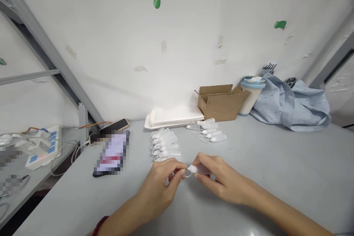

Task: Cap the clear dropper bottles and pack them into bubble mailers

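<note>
1. Basically, right hand pinches a small bottle by its body, thumb opposite fingers, presumably to leave the nozzle clear.
2. Left hand: thumb and fingertip pressed together beside the nozzle tip, seemingly on the strap end (hidden, can't confirm).
3. Bottle is between both hands, over the table; spare bottles lie beyond, apparently for easy reach.

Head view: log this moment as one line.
right hand: holding small bottle | left hand: pinching its strap | beyond: more bottles, cardboard box
</note>
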`<act>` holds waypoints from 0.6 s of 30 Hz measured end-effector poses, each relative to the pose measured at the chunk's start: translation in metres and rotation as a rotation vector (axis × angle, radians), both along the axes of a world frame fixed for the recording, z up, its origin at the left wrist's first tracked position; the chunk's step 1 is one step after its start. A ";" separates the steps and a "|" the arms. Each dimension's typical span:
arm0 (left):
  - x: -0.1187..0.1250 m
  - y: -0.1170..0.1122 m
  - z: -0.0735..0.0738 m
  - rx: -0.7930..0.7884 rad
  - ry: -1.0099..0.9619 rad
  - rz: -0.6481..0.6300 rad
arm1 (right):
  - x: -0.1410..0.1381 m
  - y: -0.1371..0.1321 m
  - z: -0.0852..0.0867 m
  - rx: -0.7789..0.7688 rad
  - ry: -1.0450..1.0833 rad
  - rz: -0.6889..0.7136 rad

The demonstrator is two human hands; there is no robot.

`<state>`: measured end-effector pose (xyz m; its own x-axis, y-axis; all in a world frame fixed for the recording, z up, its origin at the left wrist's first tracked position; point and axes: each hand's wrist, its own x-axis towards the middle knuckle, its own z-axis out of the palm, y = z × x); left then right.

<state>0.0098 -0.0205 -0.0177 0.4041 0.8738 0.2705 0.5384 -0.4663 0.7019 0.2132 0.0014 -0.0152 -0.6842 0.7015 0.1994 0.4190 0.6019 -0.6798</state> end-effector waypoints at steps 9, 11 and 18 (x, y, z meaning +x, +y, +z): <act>0.001 0.002 -0.006 0.111 0.036 0.001 | -0.002 0.002 -0.004 0.032 -0.006 0.009; 0.000 0.004 -0.002 0.075 0.048 0.020 | -0.002 0.003 -0.004 0.029 0.010 -0.008; -0.006 0.007 0.007 -0.001 0.073 0.045 | -0.002 0.004 -0.005 0.046 0.004 -0.022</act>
<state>0.0042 -0.0138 -0.0107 0.3828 0.8919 0.2408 0.6090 -0.4396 0.6602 0.2107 0.0058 -0.0198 -0.6677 0.7065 0.2348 0.4300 0.6234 -0.6531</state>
